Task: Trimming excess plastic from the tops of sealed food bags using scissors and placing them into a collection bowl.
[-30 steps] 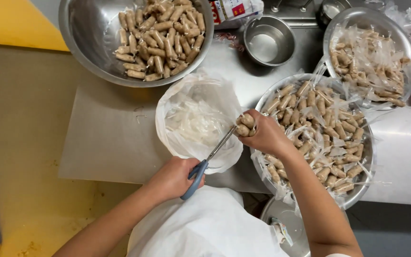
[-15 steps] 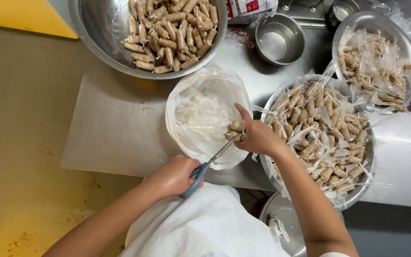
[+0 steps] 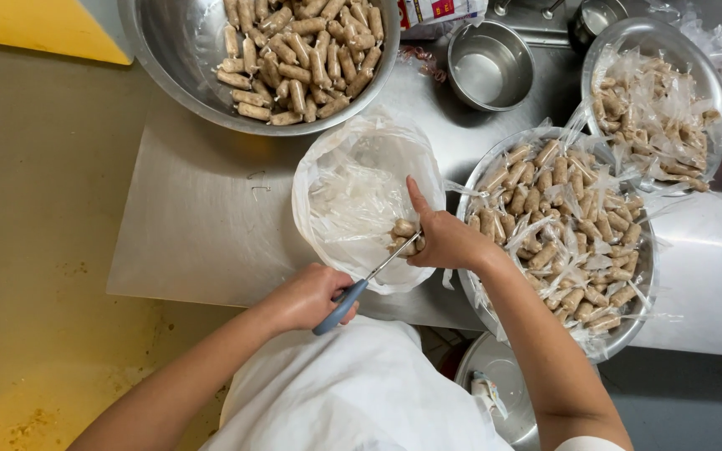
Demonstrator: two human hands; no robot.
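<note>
My left hand (image 3: 309, 295) grips blue-handled scissors (image 3: 361, 285) whose blades point up and right. The blade tips meet a small bundle of brown sausage pieces (image 3: 404, 235) held in my right hand (image 3: 444, 240), index finger stretched out. Both hands work over a clear plastic bag (image 3: 353, 196) full of wrapper scraps, lying on the steel table (image 3: 194, 225). Just right of my right hand stands a steel bowl of plastic-wrapped sausages (image 3: 561, 225).
A big steel bowl of unwrapped sausages (image 3: 294, 58) sits at the back. A small empty steel bowl (image 3: 488, 65) and another bowl of wrapped pieces (image 3: 658, 100) stand at the back right. A steel lid (image 3: 495, 392) lies below the table edge. The floor is yellowish at left.
My right hand has brought the sausage bundle left, off the wrapped-sausage bowl and over the scrap bag. The scissors have stayed at the bundle throughout.
</note>
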